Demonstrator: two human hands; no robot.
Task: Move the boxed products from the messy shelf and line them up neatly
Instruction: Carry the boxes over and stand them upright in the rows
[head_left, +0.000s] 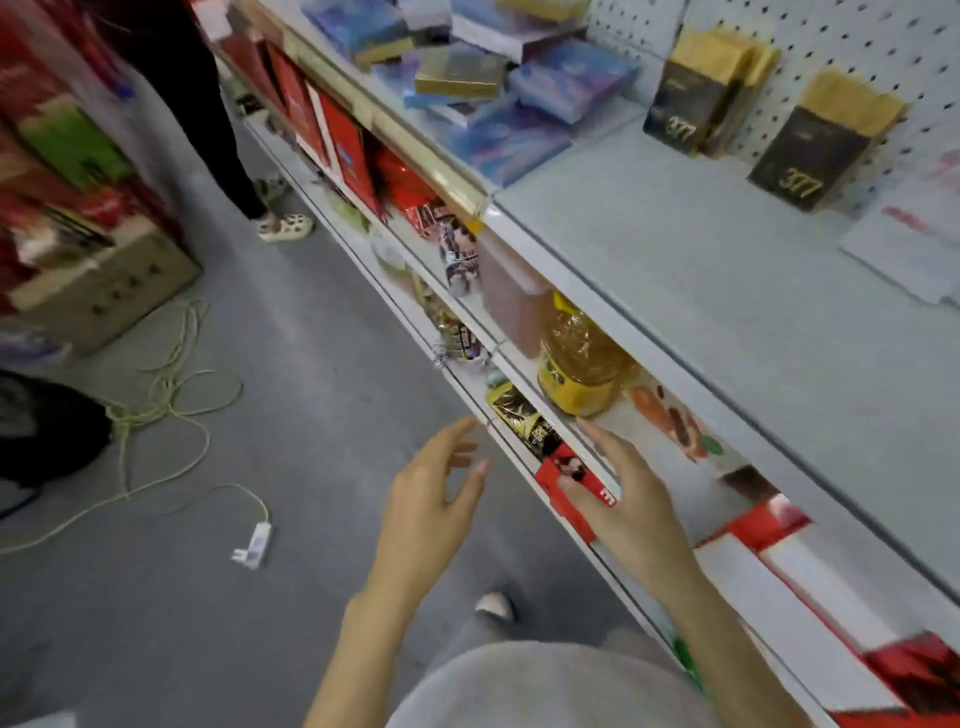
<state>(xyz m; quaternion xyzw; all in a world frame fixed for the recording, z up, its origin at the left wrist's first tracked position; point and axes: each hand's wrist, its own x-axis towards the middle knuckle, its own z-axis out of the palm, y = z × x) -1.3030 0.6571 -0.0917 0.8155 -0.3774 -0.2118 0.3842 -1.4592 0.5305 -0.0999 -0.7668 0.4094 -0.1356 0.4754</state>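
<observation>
A jumbled pile of blue and purple boxes (540, 93) with a gold box (460, 75) on top lies at the far end of the grey top shelf (701, 270). Against the pegboard stand three black-and-gold boxes marked 377 (691, 98), the nearest one (821, 145) slightly apart. My left hand (431, 504) hovers over the aisle floor, fingers relaxed and spread, holding nothing. My right hand (623, 493) hangs in front of the lower shelf edge, fingers straight, empty, low and well away from the boxes.
Lower shelves hold a yellow oil bottle (582, 364), red boxes (332, 130) and snack packets. White papers (914, 239) lie at the top shelf's right end. A person stands up the aisle (208, 130). A green cable (171, 395) and plug lie on the floor beside cartons (104, 280).
</observation>
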